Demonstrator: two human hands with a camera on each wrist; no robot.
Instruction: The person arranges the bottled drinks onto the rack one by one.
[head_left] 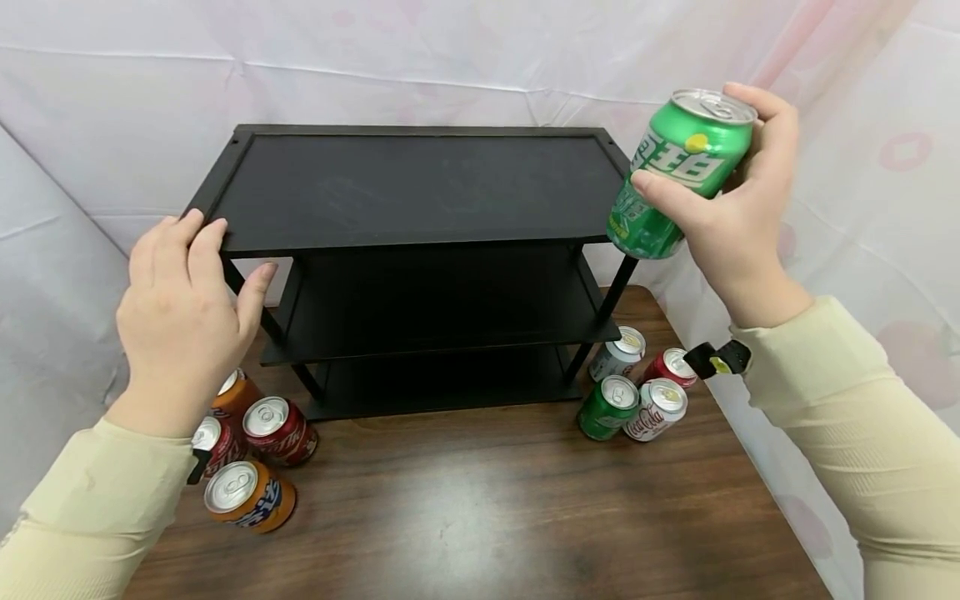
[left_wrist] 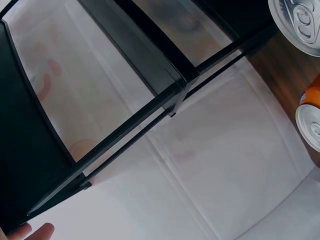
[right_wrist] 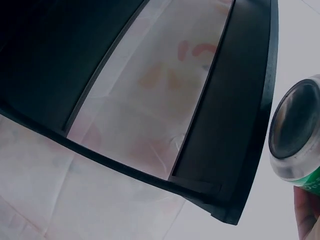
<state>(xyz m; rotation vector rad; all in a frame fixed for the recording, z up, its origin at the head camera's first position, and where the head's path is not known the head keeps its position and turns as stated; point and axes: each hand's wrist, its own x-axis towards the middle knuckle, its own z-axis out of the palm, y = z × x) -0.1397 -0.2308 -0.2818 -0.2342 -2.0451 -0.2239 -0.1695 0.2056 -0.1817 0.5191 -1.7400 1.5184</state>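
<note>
A green soda can (head_left: 678, 179) with a yellow dot on it is gripped in my right hand (head_left: 742, 221), thumb across its front and fingers behind. It tilts, raised beside the right end of the black three-tier shelf (head_left: 427, 187). From below, the right wrist view catches the can's dark base (right_wrist: 294, 120), apart from the shelf edge. My left hand (head_left: 183, 317) holds nothing; its fingertips lie at the top tier's left front corner, with the thumb held out. Two of its fingertips (left_wrist: 42, 232) show low in the left wrist view, by the shelf frame.
Right of the shelf, a second green can (head_left: 609, 408), two pale cans and a red can (head_left: 667, 367) stand on the wooden table (head_left: 465, 517). Orange cans (head_left: 262, 500) and dark red cans (head_left: 288, 437) cluster at the left, partly behind my wrist. White sheeting (head_left: 420, 58) surrounds the table.
</note>
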